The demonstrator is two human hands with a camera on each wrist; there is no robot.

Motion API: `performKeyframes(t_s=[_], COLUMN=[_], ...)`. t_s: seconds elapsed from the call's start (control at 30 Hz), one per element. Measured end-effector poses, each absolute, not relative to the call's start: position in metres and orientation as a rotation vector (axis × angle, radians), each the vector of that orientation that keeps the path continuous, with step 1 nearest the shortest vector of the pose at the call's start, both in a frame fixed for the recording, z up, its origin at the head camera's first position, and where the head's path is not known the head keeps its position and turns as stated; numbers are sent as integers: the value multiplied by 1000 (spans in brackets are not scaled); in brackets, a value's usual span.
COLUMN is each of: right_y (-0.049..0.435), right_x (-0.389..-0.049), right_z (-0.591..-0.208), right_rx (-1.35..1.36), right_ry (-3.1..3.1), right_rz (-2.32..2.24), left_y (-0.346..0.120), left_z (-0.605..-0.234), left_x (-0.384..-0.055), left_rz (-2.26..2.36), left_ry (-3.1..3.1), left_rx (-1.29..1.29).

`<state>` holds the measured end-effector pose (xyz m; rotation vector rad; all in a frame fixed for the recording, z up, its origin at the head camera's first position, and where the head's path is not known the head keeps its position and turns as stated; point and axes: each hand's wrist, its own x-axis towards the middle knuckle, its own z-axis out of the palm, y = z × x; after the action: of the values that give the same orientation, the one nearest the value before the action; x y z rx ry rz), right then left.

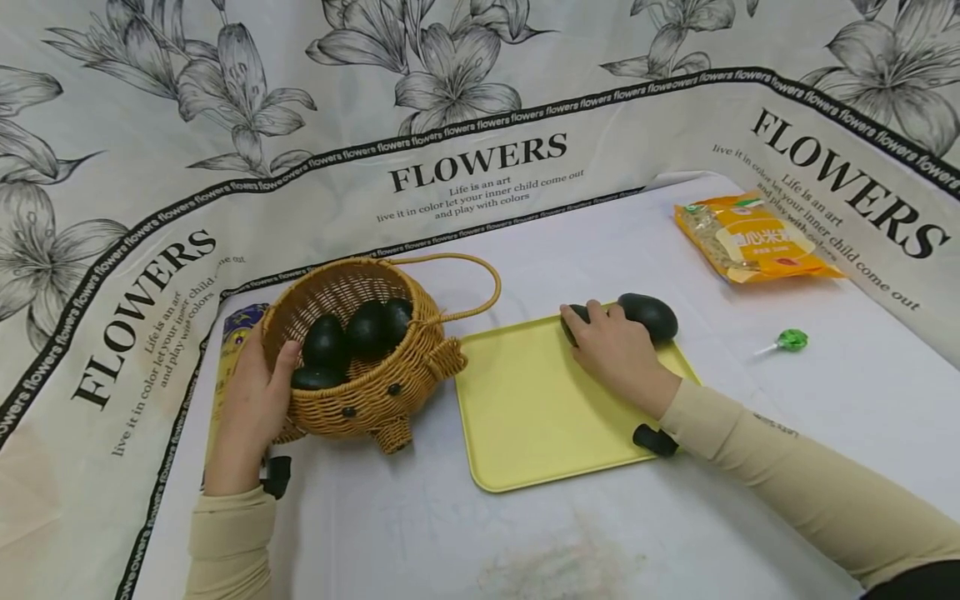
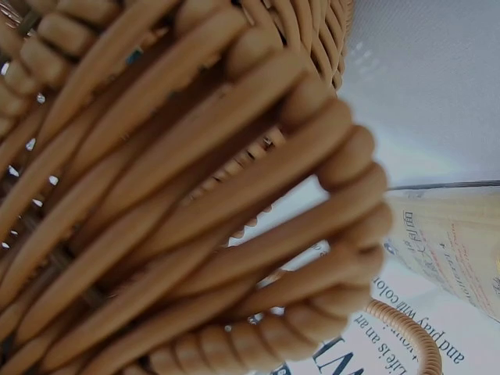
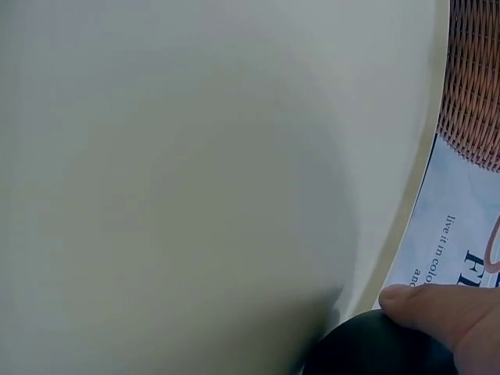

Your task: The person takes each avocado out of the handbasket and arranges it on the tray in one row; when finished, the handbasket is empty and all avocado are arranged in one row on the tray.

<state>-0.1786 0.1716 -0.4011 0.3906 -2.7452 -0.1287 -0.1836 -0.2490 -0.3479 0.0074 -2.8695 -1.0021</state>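
Observation:
A wicker basket [image 1: 322, 410] with an animal face stands on the left, tilted toward me, and several dark green avocados [image 1: 367, 329] lie in it. My left hand [image 1: 251, 408] grips its left side, thumb over the rim. The left wrist view is filled by the basket's weave [image 2: 195, 187]. To the right, my right hand [image 1: 622, 358] holds an avocado [image 1: 570, 325] at the far edge of a yellow tray [image 1: 525, 417]. A second avocado [image 1: 651, 317] lies beside that hand at the tray's far right corner. In the right wrist view a finger rests on the dark avocado [image 3: 383, 344].
An orange food packet [image 1: 765, 242] lies at the back right, with a green-wrapped lollipop [image 1: 792, 339] in front of it. A purple and yellow packet [image 1: 242, 321] is partly hidden behind the basket. A floral cloth [image 1: 480, 175] backs the table.

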Motion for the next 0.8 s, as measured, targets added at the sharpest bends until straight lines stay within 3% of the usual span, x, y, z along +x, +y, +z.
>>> performKeyframes(t_s=[0.8], right_y=[155], right_x=[-188], right_z=[-391], right_rx=[328], right_ry=[-2925], right_rz=[74], left_y=[-249], left_z=[-349], left_x=[-184], left_rz=[-992], left_ry=[-2853], left_rx=[-13])
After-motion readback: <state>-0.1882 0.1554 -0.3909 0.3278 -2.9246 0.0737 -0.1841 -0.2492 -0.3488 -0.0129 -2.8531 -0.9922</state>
